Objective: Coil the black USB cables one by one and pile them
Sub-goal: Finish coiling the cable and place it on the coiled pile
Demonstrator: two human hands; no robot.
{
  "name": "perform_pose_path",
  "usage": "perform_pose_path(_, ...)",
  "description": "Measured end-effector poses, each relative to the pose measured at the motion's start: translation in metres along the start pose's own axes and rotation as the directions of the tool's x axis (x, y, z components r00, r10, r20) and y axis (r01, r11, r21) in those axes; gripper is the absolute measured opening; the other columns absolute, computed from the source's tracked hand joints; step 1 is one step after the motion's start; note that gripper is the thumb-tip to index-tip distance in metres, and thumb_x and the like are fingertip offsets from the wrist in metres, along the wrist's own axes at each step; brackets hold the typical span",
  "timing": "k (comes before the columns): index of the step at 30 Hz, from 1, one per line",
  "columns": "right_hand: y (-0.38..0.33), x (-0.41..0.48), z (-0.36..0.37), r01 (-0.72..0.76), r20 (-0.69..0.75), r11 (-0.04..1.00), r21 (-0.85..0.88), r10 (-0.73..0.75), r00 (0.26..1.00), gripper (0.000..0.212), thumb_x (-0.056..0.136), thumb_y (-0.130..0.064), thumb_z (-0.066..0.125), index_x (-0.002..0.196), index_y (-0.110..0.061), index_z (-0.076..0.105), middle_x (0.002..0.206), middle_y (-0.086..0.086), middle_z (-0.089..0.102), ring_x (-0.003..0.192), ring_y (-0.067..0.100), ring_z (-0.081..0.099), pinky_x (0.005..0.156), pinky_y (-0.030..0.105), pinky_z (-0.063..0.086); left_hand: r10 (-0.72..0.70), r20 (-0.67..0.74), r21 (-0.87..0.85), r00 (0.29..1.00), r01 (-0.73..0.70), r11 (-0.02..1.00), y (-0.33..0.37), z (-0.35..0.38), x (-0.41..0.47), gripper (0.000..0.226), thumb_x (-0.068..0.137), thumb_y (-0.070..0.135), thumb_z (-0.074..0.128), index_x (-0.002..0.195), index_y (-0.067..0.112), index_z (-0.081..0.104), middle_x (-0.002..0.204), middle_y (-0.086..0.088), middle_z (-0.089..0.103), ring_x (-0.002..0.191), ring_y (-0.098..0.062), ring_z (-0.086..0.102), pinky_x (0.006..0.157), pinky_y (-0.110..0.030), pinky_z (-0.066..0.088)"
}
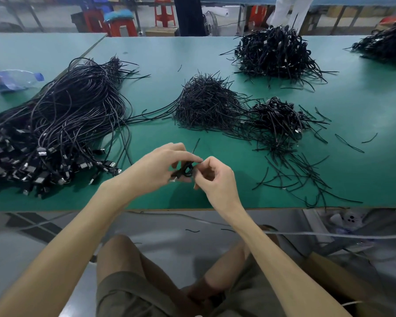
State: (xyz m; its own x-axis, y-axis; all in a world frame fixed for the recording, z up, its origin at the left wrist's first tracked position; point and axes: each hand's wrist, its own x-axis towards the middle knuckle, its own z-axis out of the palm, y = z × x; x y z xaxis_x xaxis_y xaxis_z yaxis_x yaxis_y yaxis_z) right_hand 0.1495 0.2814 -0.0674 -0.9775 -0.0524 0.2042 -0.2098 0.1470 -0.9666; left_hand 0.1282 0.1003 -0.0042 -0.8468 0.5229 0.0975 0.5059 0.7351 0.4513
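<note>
Black coiled cable (185, 170), gripped by left hand (162, 167), right hand (215, 177)

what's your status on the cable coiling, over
Left hand and right hand pinch one coiled black USB cable above the green table. Not yet on the pile of coiled black cables. Nothing blocking.

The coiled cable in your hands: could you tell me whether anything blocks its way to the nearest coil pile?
Nothing visible blocks it. Only loose ties lie flat on the table between the coiled cable and the coil pile.
</note>
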Motion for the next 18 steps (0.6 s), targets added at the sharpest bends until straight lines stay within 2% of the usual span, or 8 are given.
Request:
perform_pose_path(2, 0.000, 0.000, 0.000, -0.010, 0.012, 0.999, 0.032, 0.009, 1.000, 0.018, 0.092, -0.009, 0.069, 0.077, -0.011, 0.060, 0.066, 0.007, 0.068, 0.055, 0.013, 0.063, 0.058, 0.022, 0.048, 0.036, -0.075, 0.012, 0.997, -0.035, 0.999, 0.003, 0.000, 0.001, 0.021, 0.090, 0.022, 0.075, 0.111, 0.021, 0.075, 0.106, 0.009, 0.054, 0.099, -0.015, 0.048, 0.092, -0.032, 0.042)
perform_pose_path(3, 0.000, 0.001, 0.000, -0.012, 0.013, 0.999, 0.039, 0.011, 1.000, 0.018, 0.092, -0.009, 0.069, 0.077, -0.012, 0.060, 0.066, 0.007, 0.069, 0.055, 0.013, 0.063, 0.058, 0.021, 0.048, 0.025, -0.087, 0.018, 0.996, -0.024, 1.000, 0.006, -0.001, 0.002, 0.017, 0.093, 0.029, 0.071, 0.105, 0.017, 0.075, 0.108, 0.008, 0.056, 0.102, -0.016, 0.048, 0.093, -0.033, 0.042)
perform_pose_path(4, 0.000, 0.001, 0.000, -0.010, 0.013, 0.999, 0.035, 0.009, 1.000, 0.018, 0.092, -0.010, 0.069, 0.076, -0.013, 0.060, 0.065, 0.007, 0.069, 0.055, 0.013, 0.063, 0.058, 0.021, 0.047, -0.006, -0.074, 0.033, 0.997, 0.008, 0.999, 0.009, -0.001, 0.004, 0.021, 0.096, 0.034, 0.065, 0.099, 0.014, 0.072, 0.105, 0.007, 0.058, 0.100, -0.017, 0.051, 0.091, -0.036, 0.043)
perform_pose_path(7, 0.000, 0.000, 0.000, 0.004, 0.001, 1.000, 0.019, -0.004, 1.000, 0.019, 0.093, -0.010, 0.067, 0.076, -0.015, 0.060, 0.065, 0.005, 0.069, 0.057, 0.017, 0.064, 0.059, 0.026, 0.050, -0.143, -0.083, 0.145, 0.986, 0.154, 0.977, 0.021, 0.001, 0.009, 0.036, 0.100, 0.045, 0.052, 0.081, 0.015, 0.056, 0.079, 0.003, 0.058, 0.081, -0.023, 0.056, 0.069, -0.041, 0.044)
perform_pose_path(10, 0.000, -0.001, 0.000, 0.003, -0.039, 1.000, 0.016, -0.002, 0.999, 0.016, 0.093, -0.010, 0.066, 0.078, -0.011, 0.061, 0.066, 0.007, 0.068, 0.061, 0.026, 0.065, 0.062, 0.036, 0.053, -0.225, -0.163, 0.222, 0.961, 0.258, 0.940, 0.032, 0.010, 0.015, 0.042, 0.101, 0.054, 0.045, 0.089, 0.015, 0.052, 0.076, 0.000, 0.062, 0.076, -0.026, 0.059, 0.064, -0.040, 0.045)
perform_pose_path(13, 0.001, -0.002, 0.001, 0.003, -0.073, 1.000, 0.024, -0.001, 0.997, 0.015, 0.092, -0.010, 0.066, 0.078, -0.007, 0.061, 0.066, 0.008, 0.067, 0.064, 0.034, 0.062, 0.060, 0.041, 0.050, -0.429, -0.165, 0.069, 0.888, 0.444, 0.893, 0.036, 0.017, 0.022, 0.046, 0.098, 0.061, 0.047, 0.104, 0.015, 0.054, 0.084, -0.003, 0.065, 0.077, -0.027, 0.063, 0.068, -0.041, 0.050)
perform_pose_path(15, 0.002, -0.003, 0.003, 0.007, -0.078, 1.000, 0.005, -0.006, 0.997, 0.013, 0.090, -0.010, 0.066, 0.078, -0.008, 0.061, 0.066, 0.007, 0.065, 0.065, 0.035, 0.060, 0.060, 0.041, 0.049, -0.532, -0.152, -0.001, 0.833, 0.539, 0.843, 0.033, 0.017, 0.029, 0.049, 0.096, 0.061, 0.053, 0.103, 0.013, 0.058, 0.084, -0.004, 0.064, 0.078, -0.028, 0.063, 0.067, -0.040, 0.050)
perform_pose_path(18, 0.004, -0.002, 0.006, 0.011, -0.096, 0.999, -0.040, -0.014, 0.995, 0.014, 0.089, -0.009, 0.066, 0.077, -0.008, 0.060, 0.066, 0.006, 0.065, 0.065, 0.034, 0.059, 0.061, 0.041, 0.049, -0.566, -0.119, 0.018, 0.815, 0.572, 0.820, 0.030, 0.018, 0.037, 0.049, 0.095, 0.060, 0.054, 0.092, 0.012, 0.061, 0.084, -0.006, 0.067, 0.077, -0.029, 0.064, 0.062, -0.037, 0.046)
